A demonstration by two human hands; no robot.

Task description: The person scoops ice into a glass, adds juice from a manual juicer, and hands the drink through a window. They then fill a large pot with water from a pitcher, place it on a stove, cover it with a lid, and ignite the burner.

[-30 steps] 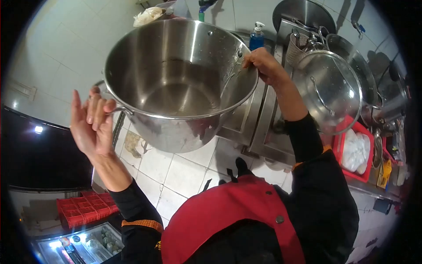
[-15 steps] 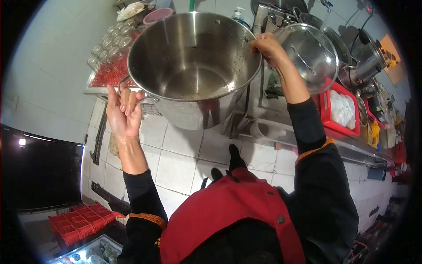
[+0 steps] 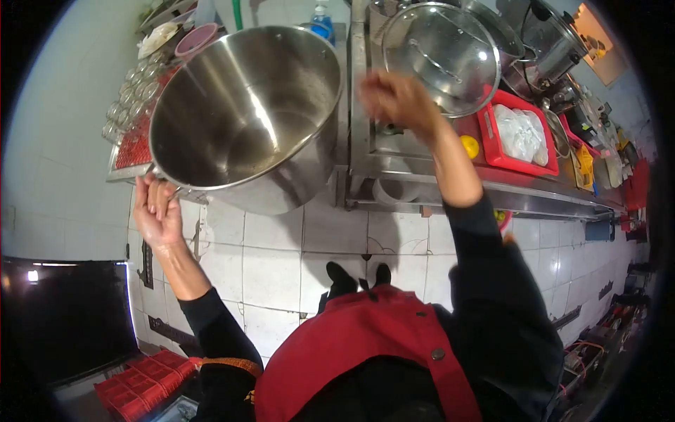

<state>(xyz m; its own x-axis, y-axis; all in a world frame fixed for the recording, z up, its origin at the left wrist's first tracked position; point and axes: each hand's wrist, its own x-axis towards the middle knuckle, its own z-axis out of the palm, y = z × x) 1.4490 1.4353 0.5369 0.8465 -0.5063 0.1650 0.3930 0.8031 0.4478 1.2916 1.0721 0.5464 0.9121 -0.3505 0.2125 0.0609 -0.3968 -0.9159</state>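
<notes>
A large, deep steel stockpot [image 3: 246, 119] tilts toward me at the left, its inside wet and bare apart from small specks. My left hand [image 3: 159, 214] has its fingers curled round the side handle at the pot's near-left rim. To the right of the pot, apart from its rim, my right hand [image 3: 401, 102] hangs over the steel counter edge, its fingers smeared by motion. Just beyond that hand, a clear glass lid [image 3: 443, 60] with a metal handle and rim leans among other cookware.
Upturned glass jars [image 3: 133, 98] stand on a red mat at the left. A red basket [image 3: 524, 162] with white plastic bags and a yellow round fruit [image 3: 470, 146] sit on the counter [image 3: 394, 165]. A blue soap bottle [image 3: 321, 24] stands behind the pot. White tiles [image 3: 274, 246] cover the floor.
My right hand has let go of the pot's right rim and is apart from it. The pot has shifted left in view with my left hand still on its handle. The view has turned right.
</notes>
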